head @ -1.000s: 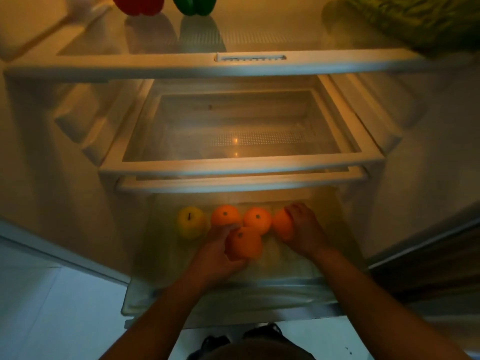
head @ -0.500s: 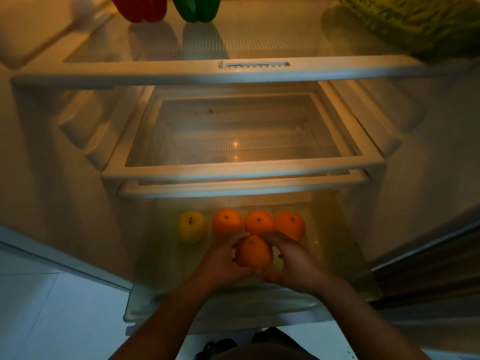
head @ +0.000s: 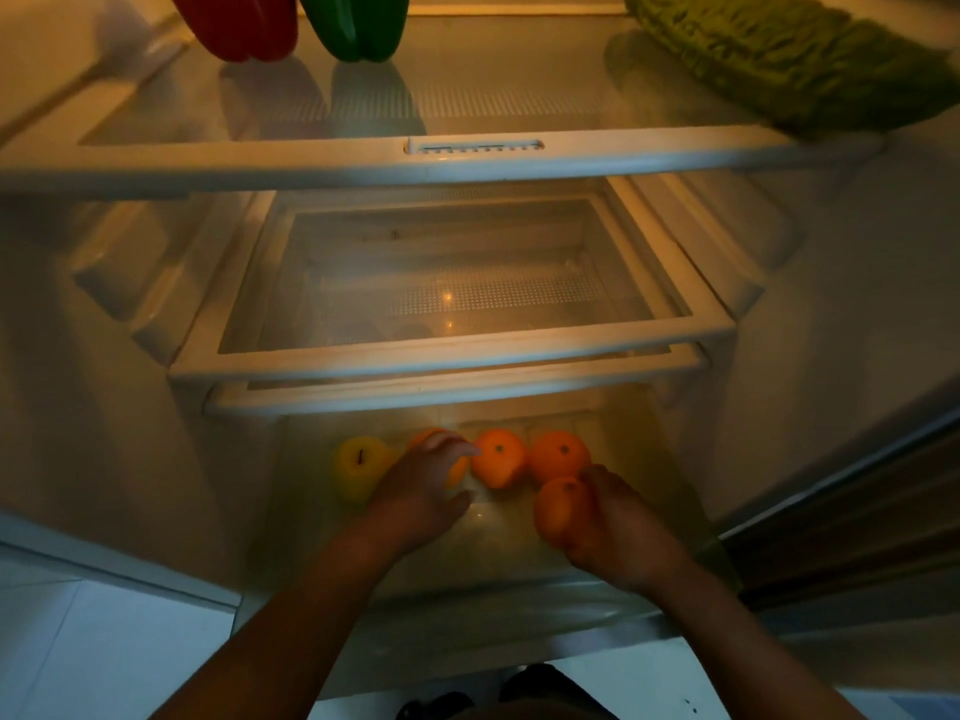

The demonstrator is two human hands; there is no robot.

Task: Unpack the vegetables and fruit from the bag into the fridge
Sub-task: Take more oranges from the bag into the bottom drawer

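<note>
Hidden and cut-off parts, fridge interior

Leftmost orange point(head: 457, 467) mostly covered by left hand point(head: 421, 491) fingers; front orange point(head: 556, 511) half wrapped behind right hand point(head: 618, 527) fingers. Red pepper point(head: 239, 23), green pepper point(head: 358, 23) and leafy greens point(head: 789, 65) cropped by top edge.

- we have a single view, worn on the head, so nothing is shared with a second camera.
- we look forward and steeply down into the open fridge, close in.
- the glass shelf point(head: 467, 163) crosses the top, the pulled-out bottom drawer point(head: 467, 605) lies beneath us.
- both forearms enter from the bottom edge, and wide-angle bending curves the edges.
</note>
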